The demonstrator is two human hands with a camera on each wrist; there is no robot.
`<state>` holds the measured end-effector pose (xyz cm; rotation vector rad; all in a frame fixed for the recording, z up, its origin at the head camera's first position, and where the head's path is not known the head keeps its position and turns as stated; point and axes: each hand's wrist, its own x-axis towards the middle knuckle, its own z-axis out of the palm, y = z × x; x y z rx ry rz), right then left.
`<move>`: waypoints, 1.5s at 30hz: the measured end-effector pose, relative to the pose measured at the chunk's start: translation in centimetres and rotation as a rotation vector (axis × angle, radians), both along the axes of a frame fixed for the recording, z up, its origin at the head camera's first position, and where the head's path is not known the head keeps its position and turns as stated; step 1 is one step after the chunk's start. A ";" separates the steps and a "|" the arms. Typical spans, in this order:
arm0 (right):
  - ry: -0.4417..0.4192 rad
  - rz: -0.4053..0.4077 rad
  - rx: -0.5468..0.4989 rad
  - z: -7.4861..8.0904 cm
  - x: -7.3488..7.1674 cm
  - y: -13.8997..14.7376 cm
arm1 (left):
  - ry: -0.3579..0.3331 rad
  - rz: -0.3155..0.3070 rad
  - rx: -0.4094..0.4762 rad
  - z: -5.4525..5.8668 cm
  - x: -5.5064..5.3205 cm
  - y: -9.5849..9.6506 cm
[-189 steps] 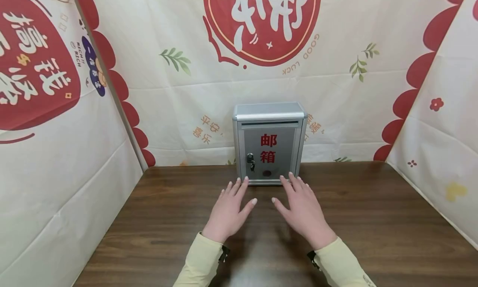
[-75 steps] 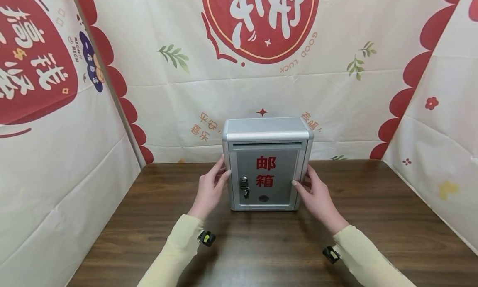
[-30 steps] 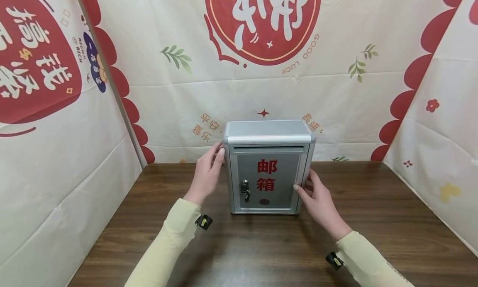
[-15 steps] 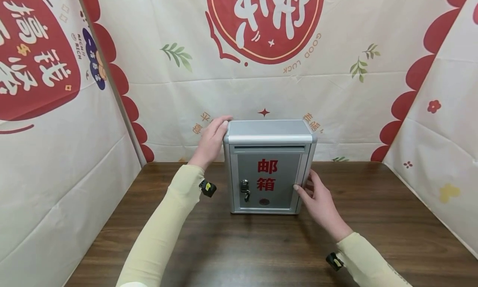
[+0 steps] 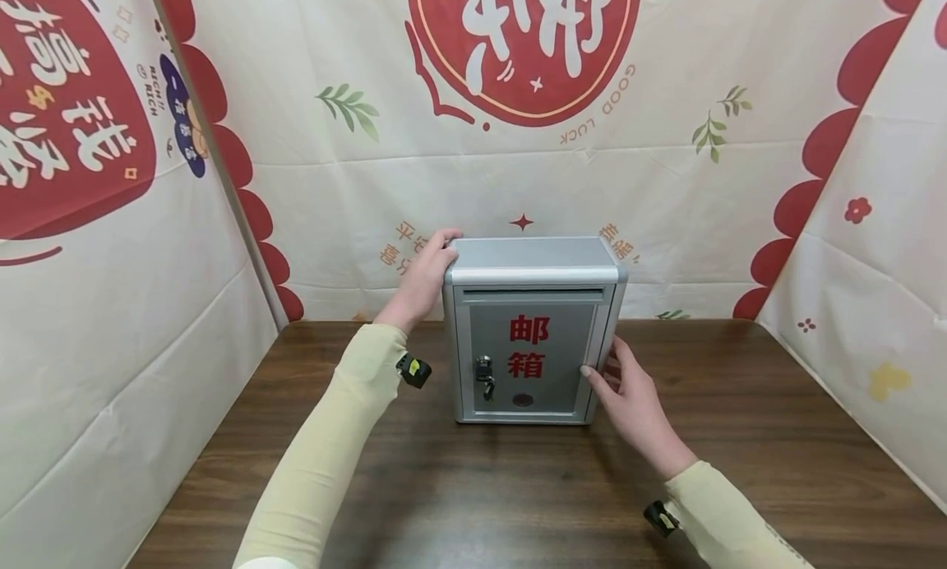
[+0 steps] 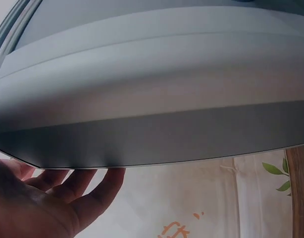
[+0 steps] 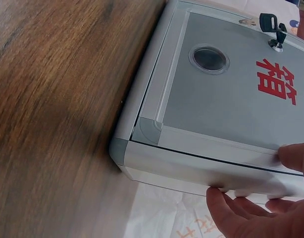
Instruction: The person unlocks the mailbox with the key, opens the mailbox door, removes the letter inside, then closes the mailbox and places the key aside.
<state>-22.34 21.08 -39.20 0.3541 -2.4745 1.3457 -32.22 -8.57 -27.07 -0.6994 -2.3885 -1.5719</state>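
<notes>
the mailbox [image 5: 562, 339] stands upright on the bench [image 5: 518, 503], short of the rear edge, with its door facing the person. both hands are in contact with it.

left hand [image 5: 422, 285]: located at the upper left corner of the mailbox. in the left wrist view, the fingers [image 6: 100, 196] are bent and slightly spread, hooked over the rear edge of the side wall; the fingertips are hidden behind it. contact of the thumb cannot be told.

right hand [image 5: 634, 392]: located at the lower right side. the thumb presses on the front frame and the other fingers [image 7: 221, 203] bear on the side wall, pinching the right front edge between them.

mailbox front, top to bottom: a narrow horizontal slot [image 5: 533, 295]; red characters [image 5: 528, 347] on the grey door; a small oval window [image 5: 522, 400]. the lock [image 5: 483, 368] is mounted at the left of the door, with keys [image 7: 281, 32] fitted.

a camera [image 5: 414, 371] is strapped at the left wrist. pale yellow sleeves [image 5: 318, 462] cover both forearms. a printed cloth [image 5: 296, 224] hangs behind the bench.
</notes>
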 end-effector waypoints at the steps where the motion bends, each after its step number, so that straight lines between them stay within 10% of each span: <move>1: -0.002 0.000 -0.001 0.0 0.0 0.0 | -0.002 -0.005 -0.001 0.0 0.0 0.0; 9: 0.014 -0.088 -0.021 -0.4 0.6 -0.5 | 0.005 -0.007 0.005 -0.2 0.2 0.3; 16: 0.305 -0.301 0.026 0.1 2.2 -2.0 | 0.016 0.003 0.002 -0.1 0.3 0.1; 25: 0.576 -0.170 0.356 1.4 2.9 -5.8 | -0.001 -0.019 0.022 -0.1 0.2 0.0; 45: 0.271 -0.135 0.554 1.5 0.9 -13.1 | -0.011 -0.057 0.040 -0.4 0.1 0.1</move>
